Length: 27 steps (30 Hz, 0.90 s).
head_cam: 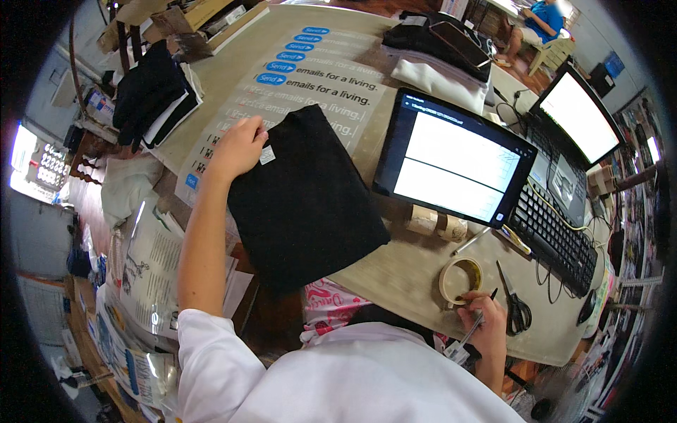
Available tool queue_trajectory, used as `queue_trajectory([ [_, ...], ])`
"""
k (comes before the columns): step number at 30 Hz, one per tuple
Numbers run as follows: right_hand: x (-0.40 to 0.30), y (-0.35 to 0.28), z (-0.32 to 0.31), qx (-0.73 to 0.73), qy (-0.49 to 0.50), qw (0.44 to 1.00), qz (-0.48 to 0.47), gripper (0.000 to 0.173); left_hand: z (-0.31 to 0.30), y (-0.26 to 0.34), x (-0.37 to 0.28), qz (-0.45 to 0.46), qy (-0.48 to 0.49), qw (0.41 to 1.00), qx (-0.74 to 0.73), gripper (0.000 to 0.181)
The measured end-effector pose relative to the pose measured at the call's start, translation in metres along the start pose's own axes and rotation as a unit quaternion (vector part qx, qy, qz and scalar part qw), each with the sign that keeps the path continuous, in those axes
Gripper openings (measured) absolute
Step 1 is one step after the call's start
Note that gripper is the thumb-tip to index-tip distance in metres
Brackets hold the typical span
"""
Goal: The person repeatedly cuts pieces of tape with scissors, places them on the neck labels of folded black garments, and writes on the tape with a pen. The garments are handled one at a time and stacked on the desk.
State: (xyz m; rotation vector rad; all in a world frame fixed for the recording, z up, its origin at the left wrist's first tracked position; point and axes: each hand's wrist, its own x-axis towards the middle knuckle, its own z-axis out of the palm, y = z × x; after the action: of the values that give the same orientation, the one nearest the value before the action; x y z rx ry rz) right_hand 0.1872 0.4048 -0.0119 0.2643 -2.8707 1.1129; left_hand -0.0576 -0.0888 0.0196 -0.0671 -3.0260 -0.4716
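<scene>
A folded black garment point(307, 195) lies before me at the table's near edge, with a small white label point(267, 155) bearing writing close to its upper left corner. Curled fingers of my left hand point(240, 148) grip that corner beside the label; what lies under the palm is hidden. Off to the right, my right hand point(485, 317) holds a pen point(472, 331), its dark end pointing up and away. The fingertips meet the near rim of a roll of tape point(443, 283). Just right of this hand rest black-handled scissors point(515, 312).
A tablet point(455, 158) leans over cardboard rolls point(436, 223). Right of it are a keyboard point(555, 238), a laptop point(579, 116) and cables. Printed transfer film point(312, 95) covers the table's middle. Folded clothes point(153, 95) sit left, more dark clothes point(439, 45) behind. A person point(545, 21) sits far off.
</scene>
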Motion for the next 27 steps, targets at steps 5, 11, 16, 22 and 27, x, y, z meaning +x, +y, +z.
queue_trajectory([
  [5,-0.004,0.008,-0.02,-0.025,0.015,0.998,0.054,0.027,0.042,-0.011,-0.009,0.02,0.104,0.994,-0.016,0.027],
  [11,-0.012,0.034,-0.041,-0.027,0.039,0.997,0.067,0.028,0.033,-0.002,-0.028,0.015,0.06,0.998,-0.028,0.03],
  [16,-0.02,0.044,-0.049,-0.014,0.051,0.993,0.106,0.028,0.035,0.006,-0.053,0.037,0.055,0.998,-0.016,0.029],
  [22,-0.016,0.05,-0.054,-0.016,0.047,0.995,0.085,0.024,0.035,0.01,-0.061,0.007,0.065,0.998,0.014,0.027],
  [27,-0.004,0.049,-0.062,0.082,0.123,0.98,0.131,0.041,0.036,0.049,-0.097,-0.035,0.058,0.997,0.027,0.026],
])
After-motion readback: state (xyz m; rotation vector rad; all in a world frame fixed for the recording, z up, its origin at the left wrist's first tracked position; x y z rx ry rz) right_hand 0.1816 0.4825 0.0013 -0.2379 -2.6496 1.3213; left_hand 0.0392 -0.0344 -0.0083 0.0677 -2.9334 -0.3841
